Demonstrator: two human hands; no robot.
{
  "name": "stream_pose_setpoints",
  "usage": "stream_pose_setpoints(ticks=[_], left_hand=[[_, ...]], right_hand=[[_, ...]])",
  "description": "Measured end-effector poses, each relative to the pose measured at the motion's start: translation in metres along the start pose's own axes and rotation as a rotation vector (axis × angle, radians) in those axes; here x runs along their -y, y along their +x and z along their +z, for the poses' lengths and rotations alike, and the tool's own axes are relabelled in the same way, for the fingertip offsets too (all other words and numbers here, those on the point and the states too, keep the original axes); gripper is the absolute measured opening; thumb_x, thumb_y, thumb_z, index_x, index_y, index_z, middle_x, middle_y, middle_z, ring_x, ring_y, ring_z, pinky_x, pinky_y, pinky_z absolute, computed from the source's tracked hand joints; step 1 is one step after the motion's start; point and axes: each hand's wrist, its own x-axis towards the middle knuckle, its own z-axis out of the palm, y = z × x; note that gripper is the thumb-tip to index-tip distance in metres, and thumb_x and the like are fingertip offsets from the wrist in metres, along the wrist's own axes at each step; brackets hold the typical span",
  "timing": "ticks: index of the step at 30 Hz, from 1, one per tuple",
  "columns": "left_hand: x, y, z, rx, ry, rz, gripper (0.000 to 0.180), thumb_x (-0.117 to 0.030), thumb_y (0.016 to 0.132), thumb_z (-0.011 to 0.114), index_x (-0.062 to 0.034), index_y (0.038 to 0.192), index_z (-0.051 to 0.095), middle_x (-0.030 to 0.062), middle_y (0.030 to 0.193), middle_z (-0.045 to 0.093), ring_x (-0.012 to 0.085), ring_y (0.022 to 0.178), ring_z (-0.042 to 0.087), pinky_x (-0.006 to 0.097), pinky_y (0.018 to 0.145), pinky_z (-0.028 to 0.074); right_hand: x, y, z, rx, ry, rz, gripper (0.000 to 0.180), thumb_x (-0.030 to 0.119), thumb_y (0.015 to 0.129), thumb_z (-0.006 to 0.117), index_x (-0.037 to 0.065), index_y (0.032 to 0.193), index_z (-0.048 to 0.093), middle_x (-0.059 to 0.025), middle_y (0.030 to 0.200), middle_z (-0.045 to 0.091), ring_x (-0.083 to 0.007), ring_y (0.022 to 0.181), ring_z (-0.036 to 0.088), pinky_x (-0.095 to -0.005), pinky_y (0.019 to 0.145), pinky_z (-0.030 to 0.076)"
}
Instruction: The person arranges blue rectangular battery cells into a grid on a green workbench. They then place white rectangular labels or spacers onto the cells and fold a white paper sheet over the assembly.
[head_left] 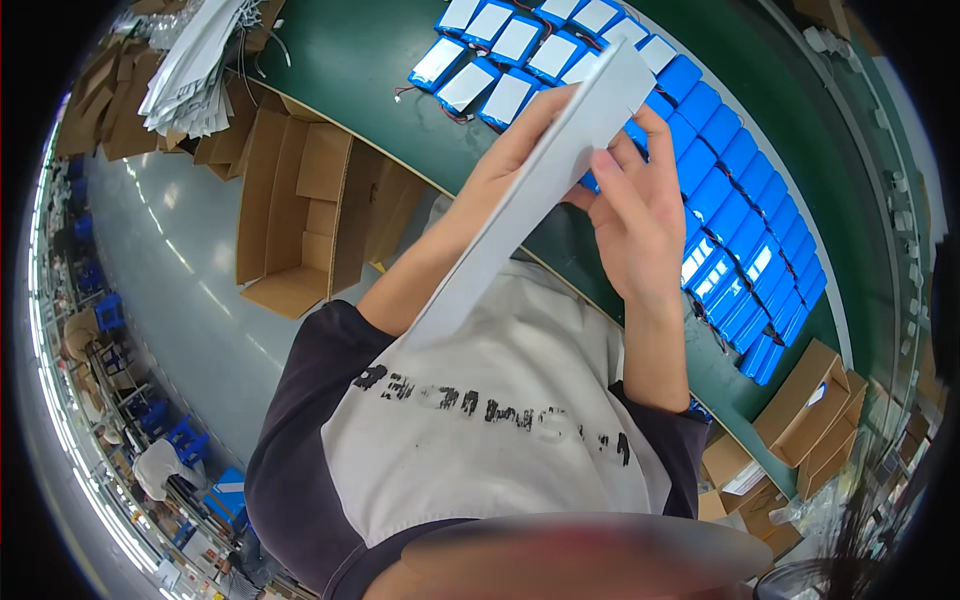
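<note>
A long white strip (520, 205), flat like a sheet or thin board, slants in front of my chest and over the table's edge. My left hand (515, 145) grips it from the far side, its fingers partly hidden behind the strip. At the strip's right edge is my right hand (640, 195), thumb against the white face and fingers bent around the edge. Under and beyond the hands lie blue wrapped battery packs with white pads on top (515, 40). More blue packs (740, 200) without pads stand in tight rows to the right.
The green table (350, 60) runs diagonally under the packs. An open cardboard box (290, 210) stands by its near left edge. White strips (200, 70) are piled at the upper left. Another open carton (805, 400) sits at the table's right end.
</note>
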Motion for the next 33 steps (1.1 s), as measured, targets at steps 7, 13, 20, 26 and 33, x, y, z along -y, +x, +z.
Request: stream_pose_setpoints(ticks=[7, 13, 20, 26, 33], left_hand=[[-0.005, 0.016, -0.022, -0.039, 0.453, 0.441, 0.036, -0.027, 0.111, 0.056, -0.0056, 0.14, 0.058, 0.0091, 0.122, 0.068, 0.0142, 0.107, 0.07, 0.03, 0.086, 0.059], [-0.04, 0.026, -0.055, -0.247, 1.133, 0.877, 0.04, -0.005, 0.106, 0.053, 0.0052, 0.144, 0.046, 0.0199, 0.13, 0.059, 0.0297, 0.115, 0.06, 0.039, 0.102, 0.048], [-0.078, 0.051, -0.079, -0.099, 0.893, 0.601, 0.038, -0.004, 0.105, 0.05, 0.001, 0.143, 0.053, 0.0222, 0.126, 0.064, 0.0395, 0.105, 0.068, 0.04, 0.094, 0.053], [-0.07, 0.13, -0.102, 0.135, 1.756, 0.783, 0.038, -0.025, 0.101, 0.065, -0.009, 0.136, 0.064, 0.0176, 0.132, 0.064, 0.0401, 0.116, 0.06, 0.048, 0.103, 0.047], [-0.05, 0.13, -0.028, 0.253, 1.533, 0.965, 0.037, -0.024, 0.095, 0.071, -0.0103, 0.129, 0.066, 0.0124, 0.124, 0.062, 0.0346, 0.12, 0.055, 0.048, 0.102, 0.046]], right_hand=[[-0.001, -0.017, -0.003, 0.15, 0.018, -0.015, 0.071, 0.015, 0.105, 0.057, 0.003, 0.164, 0.02, -0.0208, 0.141, 0.057, -0.0326, 0.133, 0.056, -0.0562, 0.1, 0.059], [0.022, -0.023, -0.009, 0.085, -0.348, -0.067, 0.052, 0.025, 0.112, 0.05, 0.001, 0.156, 0.04, -0.0148, 0.129, 0.065, -0.0239, 0.118, 0.064, -0.0431, 0.086, 0.064], [0.091, 0.035, -0.068, -0.155, -1.136, -0.222, 0.021, 0.027, 0.11, 0.061, 0.011, 0.12, 0.07, -0.0021, 0.084, 0.066, -0.0088, 0.078, 0.061, -0.0274, 0.068, 0.048], [0.109, 0.121, -0.156, 0.103, -1.638, -0.183, 0.031, 0.038, 0.109, 0.055, 0.01, 0.112, 0.068, -0.0064, 0.086, 0.065, -0.0167, 0.078, 0.059, -0.0319, 0.075, 0.049], [0.104, 0.141, -0.165, 0.129, -1.718, -0.044, 0.03, 0.038, 0.109, 0.055, 0.012, 0.112, 0.068, -0.0092, 0.087, 0.069, -0.0222, 0.077, 0.062, -0.0359, 0.075, 0.051]])
